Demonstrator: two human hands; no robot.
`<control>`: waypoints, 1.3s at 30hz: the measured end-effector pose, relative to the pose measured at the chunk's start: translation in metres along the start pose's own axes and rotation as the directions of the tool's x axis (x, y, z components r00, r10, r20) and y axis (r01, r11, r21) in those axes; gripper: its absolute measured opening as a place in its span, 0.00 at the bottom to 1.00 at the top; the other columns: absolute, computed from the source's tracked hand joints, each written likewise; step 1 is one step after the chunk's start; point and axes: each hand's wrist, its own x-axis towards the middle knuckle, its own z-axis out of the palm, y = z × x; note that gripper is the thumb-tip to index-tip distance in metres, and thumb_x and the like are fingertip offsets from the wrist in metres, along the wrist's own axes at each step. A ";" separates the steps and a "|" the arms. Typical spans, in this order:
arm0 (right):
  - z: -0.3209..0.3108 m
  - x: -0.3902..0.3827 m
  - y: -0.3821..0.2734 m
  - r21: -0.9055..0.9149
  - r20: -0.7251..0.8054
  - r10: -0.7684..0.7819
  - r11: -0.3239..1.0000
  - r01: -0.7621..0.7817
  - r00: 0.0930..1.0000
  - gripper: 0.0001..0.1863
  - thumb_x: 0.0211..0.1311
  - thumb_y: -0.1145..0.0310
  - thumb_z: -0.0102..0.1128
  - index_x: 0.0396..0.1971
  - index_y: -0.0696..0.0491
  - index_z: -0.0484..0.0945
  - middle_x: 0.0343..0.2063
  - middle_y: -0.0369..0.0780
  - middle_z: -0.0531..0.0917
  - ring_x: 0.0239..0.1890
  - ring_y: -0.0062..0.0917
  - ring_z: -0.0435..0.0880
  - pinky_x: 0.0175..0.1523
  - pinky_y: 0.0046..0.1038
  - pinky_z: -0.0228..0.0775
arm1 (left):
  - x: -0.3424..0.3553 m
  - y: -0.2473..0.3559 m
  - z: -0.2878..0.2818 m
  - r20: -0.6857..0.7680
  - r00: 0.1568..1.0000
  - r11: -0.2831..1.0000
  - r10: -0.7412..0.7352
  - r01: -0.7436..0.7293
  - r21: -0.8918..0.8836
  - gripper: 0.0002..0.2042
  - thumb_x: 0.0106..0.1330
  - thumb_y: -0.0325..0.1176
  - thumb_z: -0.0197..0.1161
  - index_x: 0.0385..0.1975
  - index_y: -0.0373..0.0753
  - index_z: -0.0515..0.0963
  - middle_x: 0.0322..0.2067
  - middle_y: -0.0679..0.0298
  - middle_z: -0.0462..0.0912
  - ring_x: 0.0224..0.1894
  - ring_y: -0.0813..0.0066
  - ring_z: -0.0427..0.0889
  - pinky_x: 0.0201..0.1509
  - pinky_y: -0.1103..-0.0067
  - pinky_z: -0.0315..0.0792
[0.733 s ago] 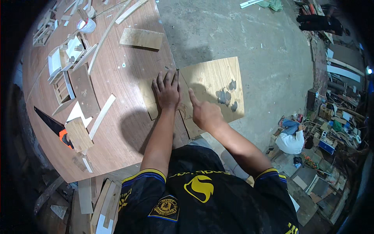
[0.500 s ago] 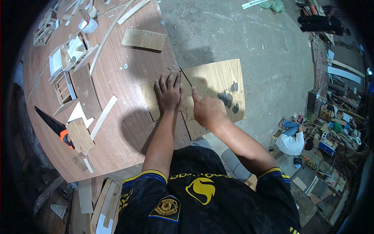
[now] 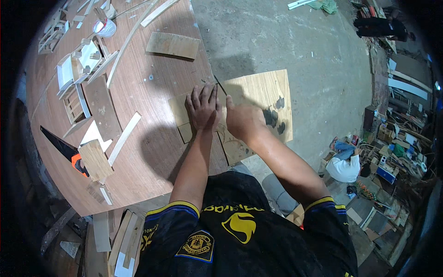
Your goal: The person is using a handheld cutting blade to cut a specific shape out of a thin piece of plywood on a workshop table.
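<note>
A light plywood board (image 3: 272, 87) with dark blotches lies over the right edge of the wooden table, part of it beyond that edge. My left hand (image 3: 204, 108) rests flat on the board's left part, fingers stretched forward. Close beside it, my right hand (image 3: 244, 121) is closed, its index finger pointing forward. From that hand a thin dark saw blade (image 3: 219, 85), seen nearly edge-on, reaches past the board's far edge. The saw's handle is hidden inside my grip.
On the table (image 3: 138, 99) lie a loose wooden plank (image 3: 173, 45), another handsaw (image 3: 60, 145) with an orange handle, small wooden models (image 3: 76, 78) and a white cup (image 3: 105, 28). A person in white (image 3: 344, 167) sits low at the right, near piled scrap and boxes.
My right hand and the saw have moved slightly forward, away from me. My left hand stays pressed on the board, with little shift.
</note>
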 end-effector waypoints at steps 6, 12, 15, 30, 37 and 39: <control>0.007 0.003 -0.010 0.006 -0.091 -0.052 0.999 0.053 0.994 0.29 0.66 0.70 0.41 0.68 0.59 0.63 0.32 0.48 0.87 0.34 0.40 0.88 0.38 0.39 0.80 | -0.001 -0.002 -0.007 0.006 1.000 1.000 0.010 -0.010 -0.029 0.26 0.65 0.43 0.58 0.65 0.57 0.71 0.66 0.68 0.65 0.71 0.54 0.56 0.74 0.52 0.47; 0.004 0.001 -0.020 0.021 -0.114 -0.052 0.998 0.055 0.992 0.29 0.66 0.69 0.43 0.66 0.61 0.64 0.29 0.48 0.87 0.31 0.41 0.88 0.36 0.40 0.80 | 0.001 0.000 -0.018 0.071 0.997 0.998 0.015 -0.011 -0.054 0.26 0.68 0.44 0.55 0.67 0.56 0.68 0.67 0.66 0.65 0.71 0.54 0.57 0.74 0.52 0.46; 0.012 0.001 -0.018 0.053 -0.124 -0.021 0.998 0.028 0.992 0.29 0.65 0.69 0.43 0.68 0.59 0.63 0.29 0.49 0.87 0.32 0.41 0.88 0.38 0.40 0.80 | 0.002 -0.001 -0.013 0.028 1.000 1.000 0.008 -0.008 -0.024 0.26 0.67 0.44 0.56 0.67 0.57 0.69 0.67 0.67 0.66 0.71 0.54 0.57 0.74 0.51 0.46; 0.015 0.032 0.002 0.095 -0.031 0.083 0.992 -0.080 0.996 0.33 0.65 0.70 0.43 0.72 0.48 0.59 0.37 0.51 0.87 0.37 0.44 0.88 0.45 0.41 0.80 | 0.006 0.001 -0.008 -0.063 0.998 0.999 0.011 -0.013 -0.037 0.27 0.58 0.39 0.63 0.62 0.54 0.74 0.65 0.69 0.68 0.68 0.54 0.62 0.72 0.53 0.53; -0.006 0.030 0.007 0.201 -0.147 0.107 0.977 -0.076 0.983 0.31 0.66 0.67 0.45 0.71 0.44 0.60 0.34 0.53 0.86 0.37 0.47 0.87 0.45 0.45 0.79 | 0.002 -0.002 -0.011 -0.104 0.995 0.998 -0.015 0.008 -0.070 0.28 0.58 0.39 0.63 0.62 0.52 0.73 0.64 0.66 0.71 0.67 0.52 0.65 0.71 0.51 0.53; 0.004 0.038 0.009 0.184 -0.133 0.101 0.980 -0.076 0.986 0.32 0.67 0.66 0.45 0.72 0.43 0.59 0.34 0.53 0.86 0.37 0.47 0.87 0.44 0.45 0.79 | 0.002 0.000 -0.016 -0.031 0.999 0.998 -0.019 0.017 -0.062 0.30 0.59 0.40 0.65 0.65 0.57 0.70 0.64 0.68 0.70 0.67 0.56 0.65 0.72 0.55 0.52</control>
